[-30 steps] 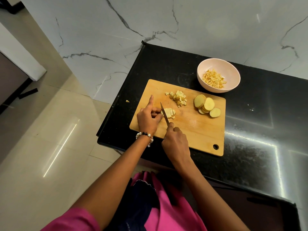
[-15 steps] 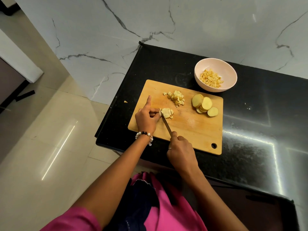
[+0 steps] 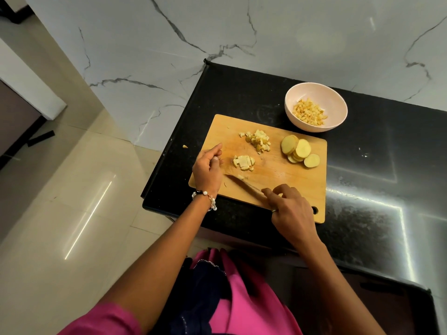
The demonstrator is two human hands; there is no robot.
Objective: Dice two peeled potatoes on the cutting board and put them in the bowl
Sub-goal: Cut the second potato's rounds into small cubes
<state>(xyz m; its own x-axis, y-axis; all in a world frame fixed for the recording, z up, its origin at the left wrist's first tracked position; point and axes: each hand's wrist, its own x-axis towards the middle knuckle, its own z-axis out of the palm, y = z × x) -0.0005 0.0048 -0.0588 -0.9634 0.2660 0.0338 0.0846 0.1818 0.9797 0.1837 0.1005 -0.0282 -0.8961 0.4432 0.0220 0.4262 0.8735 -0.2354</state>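
A wooden cutting board (image 3: 290,175) lies on the black counter. On it are a freshly cut slice in small cubes (image 3: 243,162), a pile of diced potato (image 3: 258,142) and several round potato slices (image 3: 298,151). My left hand (image 3: 208,168) hovers just left of the cut slice, apart from it, fingers loosely curled with nothing seen in them. My right hand (image 3: 290,209) holds the knife (image 3: 244,183) by its handle. The blade lies low over the board's near side and points up-left, with a potato bit at its tip. The pink bowl (image 3: 314,128) behind the board holds diced potato (image 3: 308,111).
The black counter (image 3: 375,170) runs right of the board and ends at a marble wall behind. A stray potato bit (image 3: 185,146) lies on the counter left of the board. The counter's left edge drops to a tiled floor (image 3: 72,189).
The knife has come out of the slice and swung down toward the board's near edge. My left hand has let go of the cut slice and drawn back to the left.
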